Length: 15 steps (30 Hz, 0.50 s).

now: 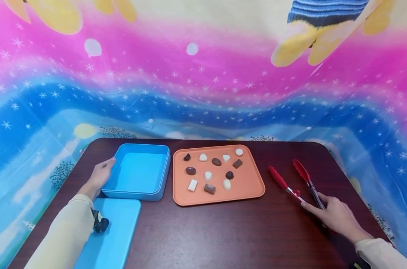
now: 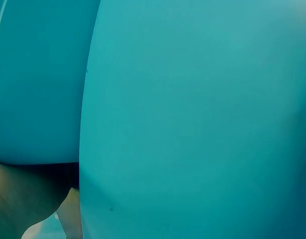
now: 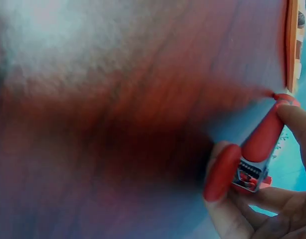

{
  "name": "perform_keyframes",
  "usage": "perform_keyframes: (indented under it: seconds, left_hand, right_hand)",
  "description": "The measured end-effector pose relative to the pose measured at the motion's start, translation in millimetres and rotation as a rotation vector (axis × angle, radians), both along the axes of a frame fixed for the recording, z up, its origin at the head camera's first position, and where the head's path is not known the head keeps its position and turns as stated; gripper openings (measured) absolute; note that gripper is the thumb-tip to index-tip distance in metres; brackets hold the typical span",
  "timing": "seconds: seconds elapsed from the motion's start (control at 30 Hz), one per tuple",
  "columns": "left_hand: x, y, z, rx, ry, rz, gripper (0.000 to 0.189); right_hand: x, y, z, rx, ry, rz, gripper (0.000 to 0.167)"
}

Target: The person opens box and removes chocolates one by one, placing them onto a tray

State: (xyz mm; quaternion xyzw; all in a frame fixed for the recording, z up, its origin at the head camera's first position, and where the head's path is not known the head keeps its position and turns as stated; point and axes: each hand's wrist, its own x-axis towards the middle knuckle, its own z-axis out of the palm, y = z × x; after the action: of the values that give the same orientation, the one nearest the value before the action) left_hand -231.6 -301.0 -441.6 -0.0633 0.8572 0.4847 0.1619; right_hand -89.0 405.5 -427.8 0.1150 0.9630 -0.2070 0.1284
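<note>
My left hand [image 1: 99, 175] grips the left side of an open blue box [image 1: 163, 175], its fingertips right at the rim; part of the hand is hidden. Nothing lies inside the box. My right hand [image 1: 339, 216] holds a pair of tongs [image 1: 313, 188] with red tips and metal arms. Their two tips are spread apart over the table's right side. In the right wrist view, the thumb and fingers wrap the red handle ends of the tongs [image 3: 262, 137]. An orange tray [image 1: 220, 198] between the hands bears several dark, brown and white chocolates [image 1: 216, 161], spread apart.
A flat blue lid [image 1: 119, 239] lies in front of the box, under my left forearm; it fills much of the left wrist view. The dark wooden table [image 1: 203, 235] ends at the back against a colourful cloth [image 1: 203, 112].
</note>
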Motion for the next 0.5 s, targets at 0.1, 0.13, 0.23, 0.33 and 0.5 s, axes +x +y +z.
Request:
perform_keyframes:
  seconds: [0.1, 0.13, 0.23, 0.33, 0.5]
  left_hand:
    - [-0.5, -0.5, -0.1, 0.001, 0.006, 0.0, 0.076]
    - [-0.4, -0.5, 0.0, 0.004, 0.006, 0.002, 0.077]
    - [-0.2, -0.4, -0.2, 0.011, 0.004, 0.007, 0.077]
    - [0.5, -0.3, -0.4, 0.015, 0.001, 0.011, 0.076]
    - [0.8, -0.8, 0.9, 0.014, 0.0, 0.008, 0.076]
  right_hand:
    - [-3.6, 0.2, 2.3, 0.035, -0.001, 0.027, 0.102]
    - [-4.5, 0.1, 3.1, 0.045, 0.0, 0.035, 0.101]
    - [-6.4, -0.6, 5.5, 0.076, 0.002, 0.056, 0.1]
    - [-7.1, -1.6, 7.4, 0.102, 0.005, 0.075, 0.102]
    - [-7.7, -2.9, 8.2, 0.121, 0.006, 0.091, 0.103]
